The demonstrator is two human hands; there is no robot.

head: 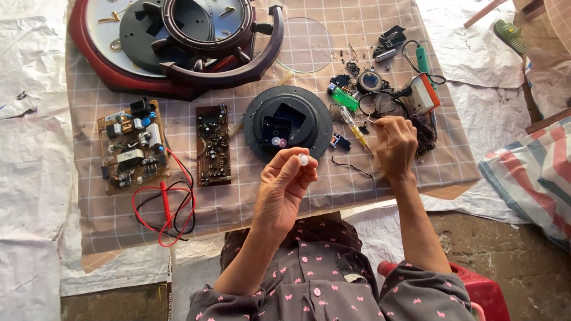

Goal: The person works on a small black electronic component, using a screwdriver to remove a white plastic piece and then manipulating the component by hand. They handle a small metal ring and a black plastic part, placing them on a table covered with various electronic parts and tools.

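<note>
Head view: left hand [285, 181] pinches white gear [303, 159] (perhaps plastic); black disc [256, 116] beyond.

Over the checked bench [380, 184], my left hand [284, 184] pinches a small white gear [303, 159] while my right hand [394, 145] rests beside a yellow screwdriver [355, 129], near the round black clock movement [288, 123].

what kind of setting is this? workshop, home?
Probably an informal repair spot at ground level, not a fitted workshop. A checked cloth serves as the bench, laid over plastic sheeting on bare ground. On it lie circuit boards, a dismantled wall clock and a screwdriver.
</note>
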